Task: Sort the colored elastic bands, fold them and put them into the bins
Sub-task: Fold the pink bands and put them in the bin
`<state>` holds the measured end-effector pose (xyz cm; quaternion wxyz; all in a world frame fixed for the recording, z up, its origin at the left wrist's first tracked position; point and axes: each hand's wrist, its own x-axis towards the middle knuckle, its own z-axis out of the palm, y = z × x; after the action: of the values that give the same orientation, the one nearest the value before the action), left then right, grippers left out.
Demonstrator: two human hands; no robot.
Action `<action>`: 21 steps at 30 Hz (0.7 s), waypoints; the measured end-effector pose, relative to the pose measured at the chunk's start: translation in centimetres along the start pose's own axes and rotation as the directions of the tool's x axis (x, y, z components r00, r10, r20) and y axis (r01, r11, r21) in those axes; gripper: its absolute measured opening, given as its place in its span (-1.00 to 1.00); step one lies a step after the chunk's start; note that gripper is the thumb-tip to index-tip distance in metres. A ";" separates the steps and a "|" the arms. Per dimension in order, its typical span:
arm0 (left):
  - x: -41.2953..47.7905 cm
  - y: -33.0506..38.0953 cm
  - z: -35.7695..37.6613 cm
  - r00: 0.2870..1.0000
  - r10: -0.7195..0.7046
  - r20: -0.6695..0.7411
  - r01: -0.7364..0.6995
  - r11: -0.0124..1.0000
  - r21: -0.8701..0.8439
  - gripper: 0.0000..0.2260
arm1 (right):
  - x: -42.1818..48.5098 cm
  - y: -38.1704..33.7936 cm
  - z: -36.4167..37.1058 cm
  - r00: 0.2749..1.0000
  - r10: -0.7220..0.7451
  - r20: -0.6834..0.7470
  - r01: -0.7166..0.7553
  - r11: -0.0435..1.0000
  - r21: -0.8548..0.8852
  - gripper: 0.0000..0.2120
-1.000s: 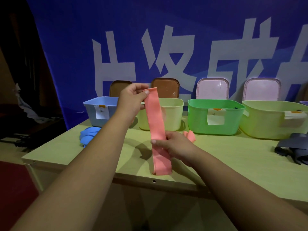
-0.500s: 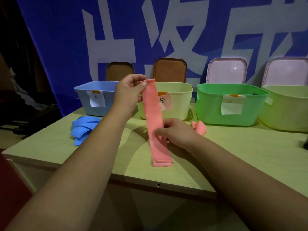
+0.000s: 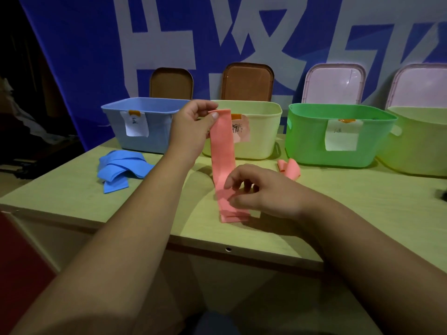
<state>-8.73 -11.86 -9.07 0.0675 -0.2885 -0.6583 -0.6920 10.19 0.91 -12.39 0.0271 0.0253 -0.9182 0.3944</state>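
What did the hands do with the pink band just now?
The right hand slid a little lower on the pink band and spread its fingers. Whether it still pinches the band is unclear. The left hand still pinches the top end. The blue bands lie where they were.

four bins stand in a row along the far side of the bench (image 3: 362, 213): blue bin (image 3: 157, 141) at left, pale yellow bin (image 3: 261, 141), green bin (image 3: 307, 146), yellow-green bin (image 3: 416, 153) at the right edge. loose blue bands (image 3: 121, 166) lie before the blue bin, a small pink band (image 3: 290, 168) before the green bin, and a long pink band (image 3: 222, 160) rests its lower end at centre.
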 end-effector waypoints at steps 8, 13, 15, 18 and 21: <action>-2.4 0.1 -0.3 0.998 -0.055 0.022 0.054 0.998 0.045 -0.83 | -1.8 0.8 1.0 0.998 -0.070 0.004 0.070 0.983 -0.172 -0.81; -2.8 0.8 -0.4 0.998 -0.064 0.018 0.063 0.997 0.047 -0.83 | -1.9 1.2 1.7 0.986 -0.138 -0.090 0.117 0.972 -0.206 -0.90; -2.8 1.1 -0.4 0.997 -0.070 0.019 0.069 0.996 0.062 -0.83 | -1.9 1.4 1.7 0.983 -0.144 -0.115 0.121 0.974 -0.192 -0.91; -2.7 1.4 -0.3 0.997 -0.074 0.026 0.072 0.995 0.074 -0.82 | -2.0 1.5 1.6 0.980 -0.148 -0.136 0.126 0.980 -0.155 -0.93; -2.4 1.7 -0.1 0.996 -0.081 0.033 0.078 0.994 0.078 -0.82 | -2.1 1.5 1.5 0.982 -0.122 -0.146 0.109 0.990 -0.091 -0.94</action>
<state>-5.97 -12.86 -8.79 0.0388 -0.2716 -0.6965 -0.6630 12.11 0.85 -14.62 0.1203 0.0474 -0.9261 0.3545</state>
